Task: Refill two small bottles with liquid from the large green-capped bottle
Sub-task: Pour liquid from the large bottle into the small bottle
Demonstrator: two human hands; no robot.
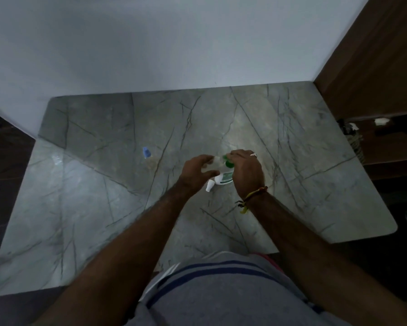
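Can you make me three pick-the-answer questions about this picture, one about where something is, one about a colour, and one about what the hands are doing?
1. Where is the blue-capped small bottle?
A. Left of both hands
B. Inside the right hand
C. On the floor

2. What colour is the large bottle's cap?
A. Red
B. Green
C. Black

3. What is the left hand doing?
A. Lying flat on the marble table
B. Holding a small clear bottle
C. Hanging at the person's side

Answers: 1 A, it stands alone on the table, left of the hands. 2 B, green shows beside the right hand. 3 B, its fingers curl round the clear bottle.
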